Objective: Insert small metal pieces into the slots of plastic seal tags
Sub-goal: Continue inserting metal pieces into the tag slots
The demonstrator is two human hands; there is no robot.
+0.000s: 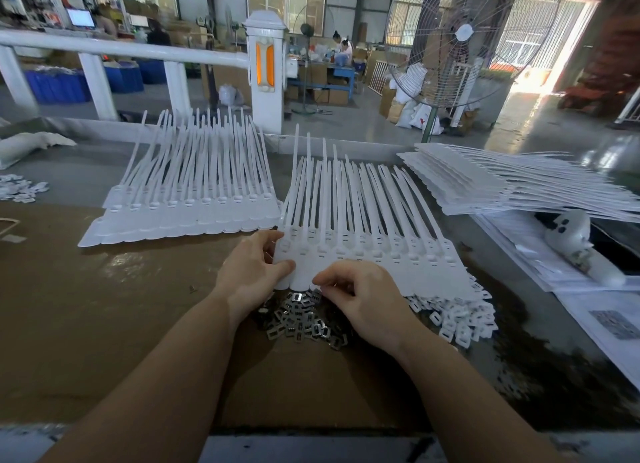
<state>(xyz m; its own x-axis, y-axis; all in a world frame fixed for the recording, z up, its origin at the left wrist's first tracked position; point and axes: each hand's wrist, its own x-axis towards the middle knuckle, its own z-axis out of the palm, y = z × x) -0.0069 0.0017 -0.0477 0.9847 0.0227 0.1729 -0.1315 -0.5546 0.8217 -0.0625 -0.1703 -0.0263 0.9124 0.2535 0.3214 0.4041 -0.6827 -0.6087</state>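
A joined strip of white plastic seal tags (398,254) lies in front of me, tails pointing away. My left hand (252,268) pinches the strip's left end between thumb and fingers. My right hand (360,292) hovers over the strip's near edge with fingers curled, fingertips together; whether they hold a metal piece is hidden. A heap of small metal pieces (301,317) lies under and between my hands. A pile of small white plastic caps (457,317) sits to the right of it.
Another strip stack of tags (194,202) lies at the left, and a larger stack (502,182) at the right. Printed papers (606,310) and a white bag (581,244) lie far right. A standing fan (464,39) and white railing (138,52) are beyond the table.
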